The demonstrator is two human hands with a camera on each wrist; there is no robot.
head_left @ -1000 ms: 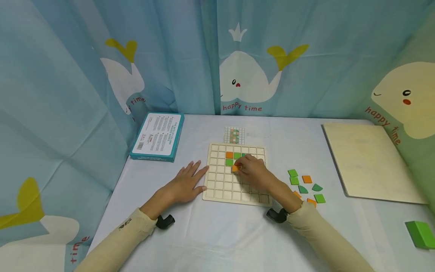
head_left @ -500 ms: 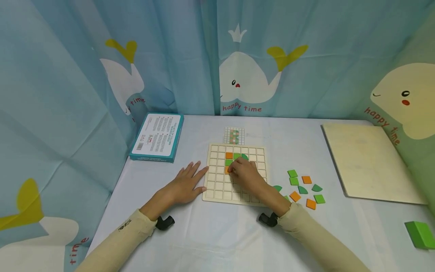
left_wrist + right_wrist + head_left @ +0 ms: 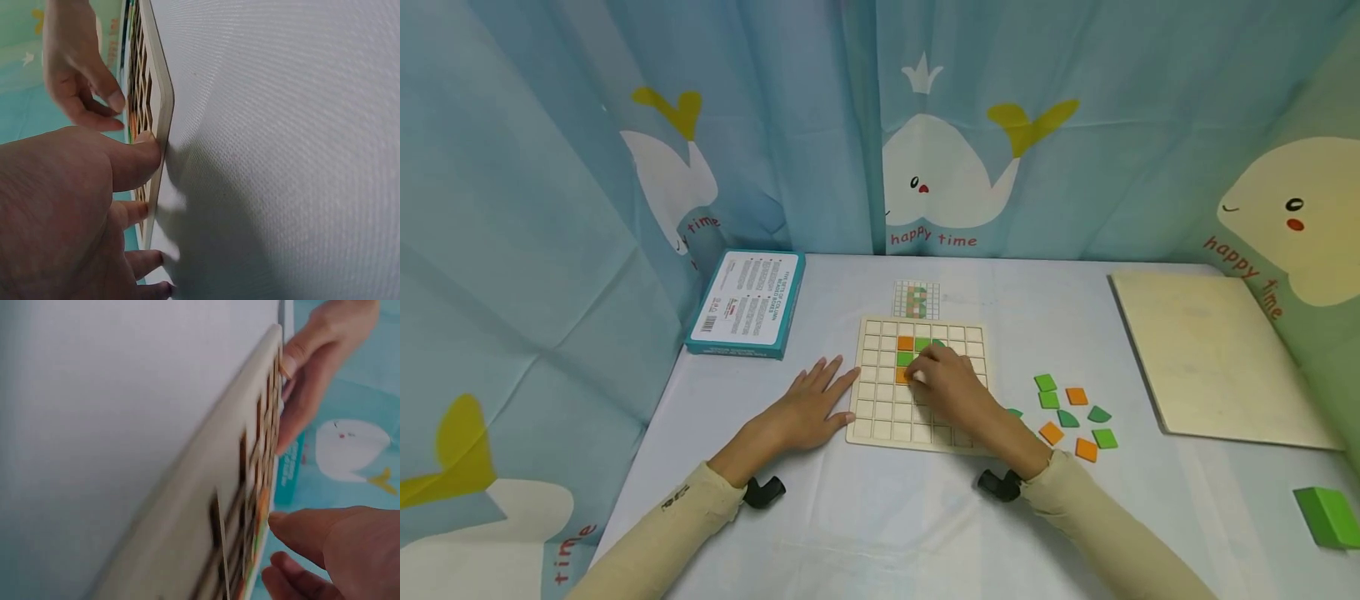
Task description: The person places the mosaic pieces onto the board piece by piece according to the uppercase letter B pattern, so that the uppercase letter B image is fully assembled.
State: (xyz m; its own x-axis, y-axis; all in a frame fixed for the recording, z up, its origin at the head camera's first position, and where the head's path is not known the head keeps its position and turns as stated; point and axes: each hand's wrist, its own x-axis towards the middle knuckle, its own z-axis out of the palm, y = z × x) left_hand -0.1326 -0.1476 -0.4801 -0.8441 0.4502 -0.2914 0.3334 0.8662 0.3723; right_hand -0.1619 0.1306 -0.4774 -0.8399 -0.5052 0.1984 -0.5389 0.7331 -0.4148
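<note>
My left hand lies with spread fingers at the left edge of the wooden grid board, thumb and some fingertips touching its rim. Over the middle of the board is my right hand, fingertips beside an orange tile lying in a cell. Above that tile are a green tile and another orange tile; a second green tile and a partly covered dark green piece sit to the right. In the right wrist view, the right hand's thumb and fingers are apart, with nothing seen between them.
A small printed grid card stands behind the board. Loose green and orange pieces, such as an orange square, lie to the right. Farther out are a teal box, a large wooden panel and a green block.
The orange tile that my right fingers held went down into a cell, and the fingers have let go. My right hand moved left, then slightly back right. My left hand has stayed still.
</note>
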